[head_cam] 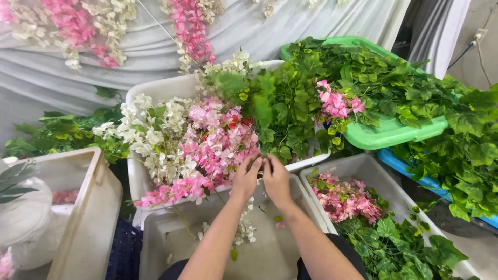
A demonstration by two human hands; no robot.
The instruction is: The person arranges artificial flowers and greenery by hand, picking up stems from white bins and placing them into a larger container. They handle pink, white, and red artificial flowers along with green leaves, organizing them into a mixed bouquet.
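My left hand [245, 178] and my right hand [276, 179] meet at the near edge of a white bin [155, 89] heaped with artificial pink blossoms [220, 140], white blossoms [155, 135] and green leaf garlands [282, 109]. Both hands pinch at a stem or sprig between them, where the pink flowers end; the piece itself is mostly hidden by the fingers. Below my forearms sits a grey-white tub [176, 238] with a small white flower sprig [245, 231] lying in it.
A green tray [386, 136] of leafy vines rests over a blue bin [415, 179] at right. A grey tub [381, 181] holds pink flowers and ivy. A cream tub [85, 218] stands at left. White draped cloth with hanging flower garlands [192, 28] backs the scene.
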